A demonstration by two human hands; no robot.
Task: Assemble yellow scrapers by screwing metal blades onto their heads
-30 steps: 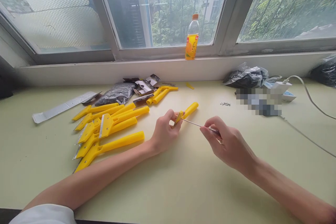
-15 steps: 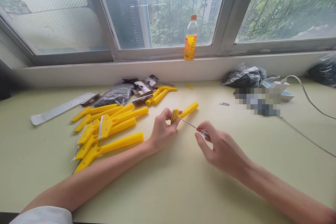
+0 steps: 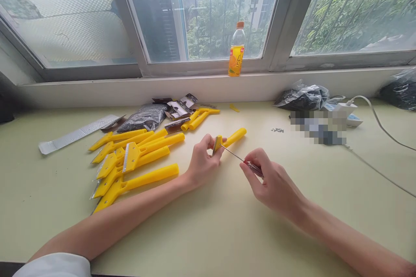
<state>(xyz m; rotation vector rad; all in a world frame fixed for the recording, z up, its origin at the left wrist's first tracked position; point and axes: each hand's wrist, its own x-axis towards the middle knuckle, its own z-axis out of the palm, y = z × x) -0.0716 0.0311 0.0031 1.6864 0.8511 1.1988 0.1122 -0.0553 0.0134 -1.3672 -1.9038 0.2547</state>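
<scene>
My left hand grips a yellow scraper by its head, the handle pointing away to the upper right. In my right hand, closed between thumb and fingers, is a screwdriver with a dark reddish handle. Its thin shaft slants left and the tip meets the face of the scraper head; the screw there is too small to make out. Left of my left hand lies a pile of yellow scrapers, several with metal blades facing left. A small heap of screws lies beyond my right hand.
Behind the pile are a bag of dark pieces, cardboard packaging and a flat silvery strip. An orange drink bottle stands on the windowsill. A power strip with white cables and another dark bag are back right.
The fingers of my right hand have shifted slightly around the screwdriver handle, which has turned a little. The scraper stays in my left hand, and the view has moved slightly.
</scene>
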